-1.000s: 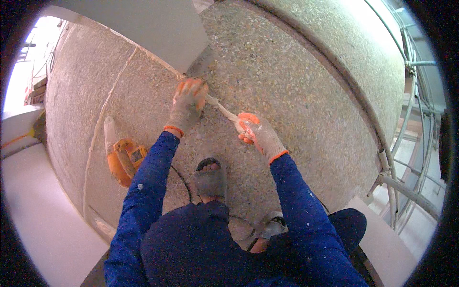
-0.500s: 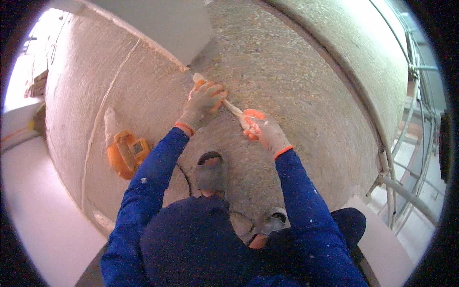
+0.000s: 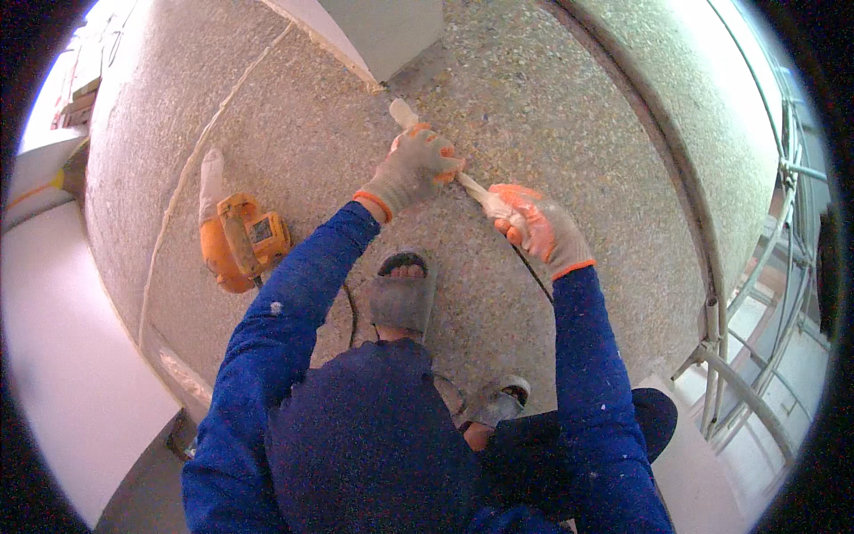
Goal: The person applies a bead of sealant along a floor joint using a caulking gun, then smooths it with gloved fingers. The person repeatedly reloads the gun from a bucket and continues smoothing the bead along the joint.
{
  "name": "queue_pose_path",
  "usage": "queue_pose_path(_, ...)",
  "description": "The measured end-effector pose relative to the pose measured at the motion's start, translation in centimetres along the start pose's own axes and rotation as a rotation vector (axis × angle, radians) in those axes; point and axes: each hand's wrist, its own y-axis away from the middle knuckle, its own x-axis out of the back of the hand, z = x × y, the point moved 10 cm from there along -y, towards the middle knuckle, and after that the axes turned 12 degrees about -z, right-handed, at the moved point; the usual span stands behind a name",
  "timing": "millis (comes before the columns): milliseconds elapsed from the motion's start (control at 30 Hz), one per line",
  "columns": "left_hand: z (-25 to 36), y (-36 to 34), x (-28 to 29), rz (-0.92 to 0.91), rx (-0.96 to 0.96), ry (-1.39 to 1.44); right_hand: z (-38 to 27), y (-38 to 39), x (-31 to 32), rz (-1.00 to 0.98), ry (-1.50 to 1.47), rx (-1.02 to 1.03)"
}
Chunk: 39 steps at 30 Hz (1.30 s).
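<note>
Both my hands wear pale knit gloves with orange palms and are closed on a long cream-coloured stick-like tool (image 3: pixel 474 189), its exact kind not clear. My left hand (image 3: pixel 411 169) wraps round its upper part, and a rounded pale end (image 3: pixel 403 112) sticks out beyond the fingers. My right hand (image 3: pixel 541 227) grips the other end, lower and to the right. The tool slants across the speckled pebbly floor (image 3: pixel 498 107), near the corner of a white block (image 3: pixel 382 36). Whether it touches the floor, I cannot tell.
An orange power blower (image 3: pixel 238 240) with a whitish nozzle lies left of my left forearm. A dark cable (image 3: pixel 534 272) runs below my right hand. My sandalled feet (image 3: pixel 402 294) are on the floor. A dark pipe (image 3: pixel 640 89) and metal scaffold tubes (image 3: pixel 747 392) stand right.
Both hands and the tool sit a little further right in the picture, still gripping. The view has shifted, so the white block and the blower appear higher. A cable now shows below my right hand.
</note>
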Motion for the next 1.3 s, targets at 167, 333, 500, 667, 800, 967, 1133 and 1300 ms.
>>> queue_pose_path(167, 0.9, -0.6, -0.2, -0.095, 0.001, -0.035, 2.5, 0.0, -0.7, 0.099, 0.217, -0.032)
queue_pose_path(333, 1.2, 0.6, -1.4, -0.18, 0.278, -0.14, 3.1, 0.1, -0.9, 0.147, 0.219, 0.005)
queue_pose_path(500, -0.3, 1.5, -3.8, -0.174, 0.187, 0.035, 2.1, -0.3, -1.2, 0.134, 0.17, 0.095)
queue_pose_path(667, -4.7, 3.5, -3.4, 0.259, 0.345, 0.559, 3.2, -0.2, 0.0, 0.203, 0.045, 0.036)
queue_pose_path(800, -1.5, 1.6, -3.1, 0.01, 0.254, 0.016, 4.0, -0.3, 0.0, 0.141, 0.103, -0.034)
queue_pose_path(967, -1.3, -0.4, -1.0, -0.175, 0.261, -0.037, 3.1, 0.0, -0.6, 0.082, 0.229, 0.009)
queue_pose_path(1133, 5.3, -0.8, -1.7, -0.213, -0.15, -0.024, 3.2, 0.0, -0.8, 0.081, 0.073, -0.01)
queue_pose_path(1300, 3.4, 0.2, -1.2, -0.065, -0.017, -0.059, 1.8, 0.7, -0.9, 0.058, 0.164, 0.07)
